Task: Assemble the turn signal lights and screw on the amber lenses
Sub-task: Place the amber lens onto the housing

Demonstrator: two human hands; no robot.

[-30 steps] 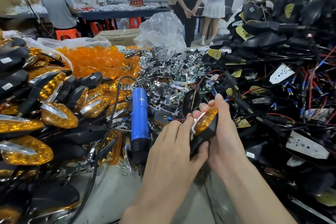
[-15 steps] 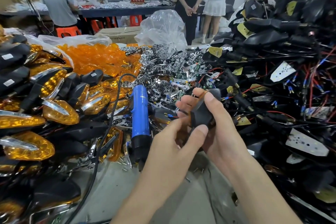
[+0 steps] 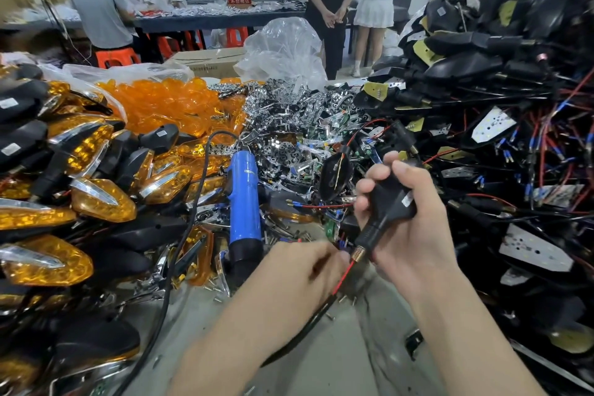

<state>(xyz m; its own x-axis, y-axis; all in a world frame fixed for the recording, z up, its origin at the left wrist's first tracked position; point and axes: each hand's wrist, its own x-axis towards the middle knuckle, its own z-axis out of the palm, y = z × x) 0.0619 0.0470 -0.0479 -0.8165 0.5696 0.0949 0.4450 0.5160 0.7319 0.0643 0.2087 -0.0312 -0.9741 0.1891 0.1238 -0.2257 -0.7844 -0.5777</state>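
Amber and black finished lights (image 3: 96,202) are lying in a big heap at nine o'clock. Loose amber lenses (image 3: 160,103) are piling up behind them at ten o'clock. A blue power screwdriver (image 3: 244,199) is lying on the grey table (image 3: 347,347) near the middle, with its dark end pointing to six o'clock. Its black cord (image 3: 192,222) is curving along its nine o'clock side. Shiny silver parts (image 3: 289,125) are lying in a heap at twelve o'clock from the screwdriver.

The person's left hand (image 3: 302,273) is reaching in from six o'clock. Its fingers are curling in close together, right at a red wire (image 3: 345,273). The hand is blurry, so it cannot be told whether the fingers are pinching the wire.

The right hand (image 3: 414,235) is sitting just at three o'clock from the left hand. Its fingers and thumb are wrapping round a black light body (image 3: 389,199) and holding it up above the table. The body's stalk is pointing to seven o'clock, and the red wire is coming out of its end.

More black light bodies (image 3: 466,71), with red and blue wires, are heaping up high at three o'clock.
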